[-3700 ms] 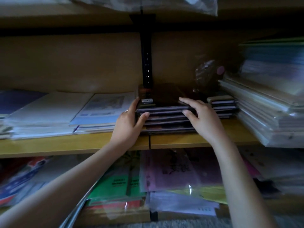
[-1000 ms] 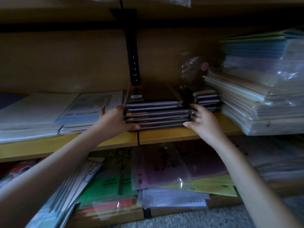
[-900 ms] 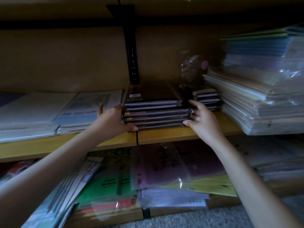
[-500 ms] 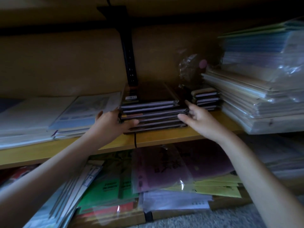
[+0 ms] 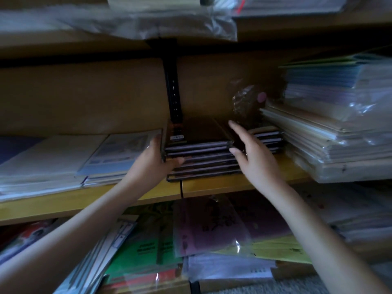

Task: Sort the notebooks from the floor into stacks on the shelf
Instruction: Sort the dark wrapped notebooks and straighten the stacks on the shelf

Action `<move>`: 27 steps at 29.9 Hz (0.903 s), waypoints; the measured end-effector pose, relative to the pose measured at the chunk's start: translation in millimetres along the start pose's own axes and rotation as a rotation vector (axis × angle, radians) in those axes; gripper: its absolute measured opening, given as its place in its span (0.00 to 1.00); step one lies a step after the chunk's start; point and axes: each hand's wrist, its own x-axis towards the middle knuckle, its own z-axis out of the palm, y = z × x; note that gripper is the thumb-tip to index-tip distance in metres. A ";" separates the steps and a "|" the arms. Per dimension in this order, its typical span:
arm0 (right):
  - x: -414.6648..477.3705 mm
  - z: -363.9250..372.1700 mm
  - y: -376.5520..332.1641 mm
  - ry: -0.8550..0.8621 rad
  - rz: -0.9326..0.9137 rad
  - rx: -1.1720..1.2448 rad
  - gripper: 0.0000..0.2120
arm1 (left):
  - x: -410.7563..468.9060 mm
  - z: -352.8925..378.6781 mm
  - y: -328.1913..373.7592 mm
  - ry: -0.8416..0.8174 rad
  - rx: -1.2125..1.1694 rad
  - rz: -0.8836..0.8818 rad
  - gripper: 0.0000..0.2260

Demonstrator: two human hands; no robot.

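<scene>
A stack of dark notebooks [image 5: 201, 160] lies on the middle wooden shelf [image 5: 222, 184], in front of a black upright bracket. My left hand [image 5: 151, 164] presses flat against the stack's left side, its thumb lying across the front edges. At the stack's right end my right hand [image 5: 254, 158] has straight, spread fingers, the thumb near the front right corner. It holds nothing. Just behind that hand sits a smaller, lower stack of notebooks [image 5: 268, 137].
Thin booklets and papers [image 5: 84, 158] lie flat left of the stack. A tall pile of plastic-wrapped paper [image 5: 331, 128] fills the shelf's right side, with a crinkled clear bag [image 5: 246, 102] behind. Green, pink and yellow folders [image 5: 207, 228] crowd the lower shelf. Plastic sheeting hangs from the shelf above.
My right hand has left the stack's front right corner and risen along its right end with fingers straightened. The left hand stays at the left side. The view has tilted upward.
</scene>
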 end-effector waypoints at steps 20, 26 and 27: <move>54.1 36.5 -41.7 -0.112 0.228 -0.215 0.19 | 38.7 -1.3 -6.3 0.208 0.112 -0.007 0.21; 36.3 39.8 -49.6 0.045 0.219 -0.270 0.21 | 25.3 -1.0 -1.4 0.123 0.190 0.043 0.24; 29.7 37.1 -49.5 0.101 0.204 -0.276 0.20 | 19.3 -1.9 1.3 0.113 0.207 0.083 0.24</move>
